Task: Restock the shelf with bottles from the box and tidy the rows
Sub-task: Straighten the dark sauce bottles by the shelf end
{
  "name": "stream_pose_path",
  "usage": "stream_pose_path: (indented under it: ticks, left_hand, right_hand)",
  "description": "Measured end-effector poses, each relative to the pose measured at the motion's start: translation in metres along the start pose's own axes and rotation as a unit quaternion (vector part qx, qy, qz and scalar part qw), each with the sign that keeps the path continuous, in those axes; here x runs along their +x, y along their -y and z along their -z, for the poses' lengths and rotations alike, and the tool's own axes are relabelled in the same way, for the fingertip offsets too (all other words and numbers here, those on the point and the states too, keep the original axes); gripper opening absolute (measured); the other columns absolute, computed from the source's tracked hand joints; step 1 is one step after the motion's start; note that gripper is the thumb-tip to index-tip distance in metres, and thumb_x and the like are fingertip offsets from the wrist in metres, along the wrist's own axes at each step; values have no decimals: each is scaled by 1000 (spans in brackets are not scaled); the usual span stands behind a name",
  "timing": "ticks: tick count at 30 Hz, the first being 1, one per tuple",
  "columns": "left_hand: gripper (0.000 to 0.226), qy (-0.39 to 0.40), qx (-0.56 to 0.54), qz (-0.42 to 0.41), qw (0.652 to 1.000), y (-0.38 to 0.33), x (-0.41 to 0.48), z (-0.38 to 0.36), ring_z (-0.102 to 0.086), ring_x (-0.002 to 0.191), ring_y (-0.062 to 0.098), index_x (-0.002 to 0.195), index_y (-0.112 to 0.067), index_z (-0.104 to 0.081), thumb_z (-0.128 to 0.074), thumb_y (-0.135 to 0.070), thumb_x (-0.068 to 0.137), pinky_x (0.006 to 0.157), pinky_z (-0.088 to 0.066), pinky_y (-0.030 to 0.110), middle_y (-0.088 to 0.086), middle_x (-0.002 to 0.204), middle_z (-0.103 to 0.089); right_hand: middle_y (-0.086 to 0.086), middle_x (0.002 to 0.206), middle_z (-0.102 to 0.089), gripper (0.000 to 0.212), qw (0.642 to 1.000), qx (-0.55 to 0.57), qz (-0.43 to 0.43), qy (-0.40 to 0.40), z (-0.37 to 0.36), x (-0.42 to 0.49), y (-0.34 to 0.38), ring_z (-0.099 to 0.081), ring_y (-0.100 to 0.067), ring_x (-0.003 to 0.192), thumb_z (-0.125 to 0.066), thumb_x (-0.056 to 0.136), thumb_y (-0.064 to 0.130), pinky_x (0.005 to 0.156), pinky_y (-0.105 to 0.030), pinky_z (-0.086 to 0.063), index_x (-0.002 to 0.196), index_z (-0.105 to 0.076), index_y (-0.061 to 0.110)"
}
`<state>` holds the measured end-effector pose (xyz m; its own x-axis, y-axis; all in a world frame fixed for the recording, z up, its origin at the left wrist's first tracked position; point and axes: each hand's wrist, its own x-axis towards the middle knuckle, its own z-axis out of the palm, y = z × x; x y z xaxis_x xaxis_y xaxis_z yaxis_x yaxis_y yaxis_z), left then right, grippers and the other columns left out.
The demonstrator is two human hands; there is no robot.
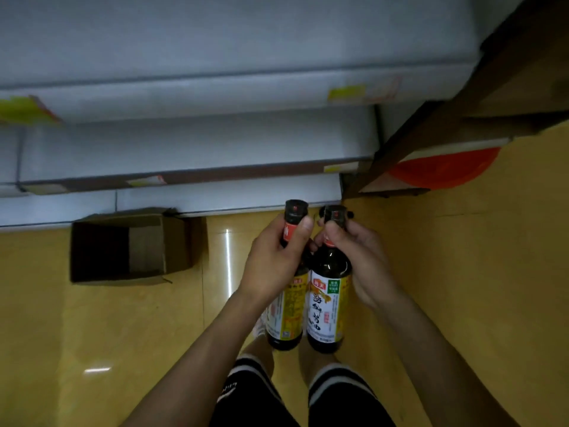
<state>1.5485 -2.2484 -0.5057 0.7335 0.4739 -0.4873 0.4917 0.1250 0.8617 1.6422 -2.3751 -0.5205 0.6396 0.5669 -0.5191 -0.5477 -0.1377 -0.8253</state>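
Two soy sauce bottles are up in the air, both right of the cardboard box (pixel 132 245) and a bit nearer the person. The left hand (pixel 275 260) has its thumb and fingers curled round the neck of the left bottle (pixel 288 306). The right hand (pixel 361 260) pinches the right bottle (pixel 328 303) just under the cap. The bottles hang side by side, about touching, so I'd worry they clink, or a neck slips through that thin grip and smashes on the floor. Count: two bottles, two hands, one box, which looks empty. The shelf (pixel 197 143) sits beyond the box, blurry, with no bottles showing.
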Motion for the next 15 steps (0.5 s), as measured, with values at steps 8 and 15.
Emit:
stream_pose_path:
  ticks: [8,15]
  left_hand:
    - [21,-4,23,-105,994,-141,-45,32,-73,82,9,97,-34,-63,-52,-51,99,75,-60,33,-2,88,-75]
    - [20,-21,36,-189,981,-237,-84,63,-73,86,6,95,-41,-62,-51,-57,95,83,-61,42,-8,91,-75]
  right_hand:
    - [-20,91,-70,43,997,-1,75,19,-38,-46,136,-68,-32,85,-66,88,28,81,-39,-56,111,-64,-8]
    - [-21,107,-73,42,989,-46,139,34,-74,-83,235,-71,-36,104,-70,87,37,97,-51,-54,113,-71,5]
